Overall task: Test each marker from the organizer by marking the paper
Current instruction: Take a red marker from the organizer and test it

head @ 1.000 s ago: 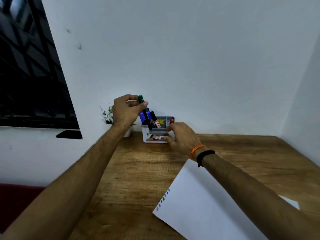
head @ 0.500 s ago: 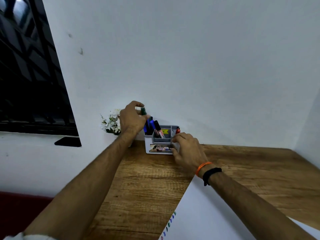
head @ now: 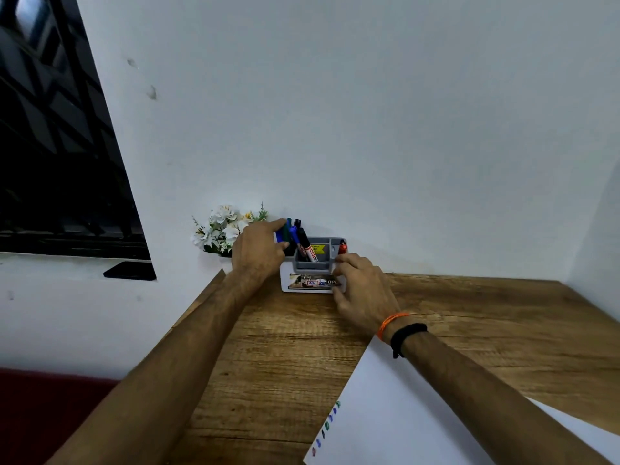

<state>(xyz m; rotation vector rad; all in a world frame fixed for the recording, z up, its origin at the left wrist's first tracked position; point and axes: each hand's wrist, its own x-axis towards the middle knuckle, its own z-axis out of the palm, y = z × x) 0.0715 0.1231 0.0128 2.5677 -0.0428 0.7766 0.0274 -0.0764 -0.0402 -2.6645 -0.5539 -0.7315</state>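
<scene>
Head view, only one available: grey-and-white plastic desk organizer (head: 313,273) sits at the far edge of the wooden desk (head: 469,317), against the white wall. Left hand (head: 256,255) is at the organizer's left compartment, thumb and forefinger pinching the dark green marker (head: 287,231). That marker stands near upright, long axis vertical, lower end among the other markers in the same compartment: a blue marker (head: 294,235) and a black marker with red-and-white label (head: 307,245). Whether the green one is fully seated I can't tell; the hand hides its base. Right hand (head: 364,290) grips the organizer's front right corner, fingers curled round it, bracing it. Small red marker (head: 342,247) stands in the right-hand slot, just above the right fingertips.

White paper sheet (head: 419,414) lies at the near right of the desk, with a column of coloured test dots (head: 327,426) along its left edge. White artificial flowers (head: 224,229) sit left of the organizer.

Key relation: remaining markers are directly beside the left pinch, axes vertical, so a straight upward pull clears them. Left hand is nearer for that compartment; right is nearer to the red one.
</scene>
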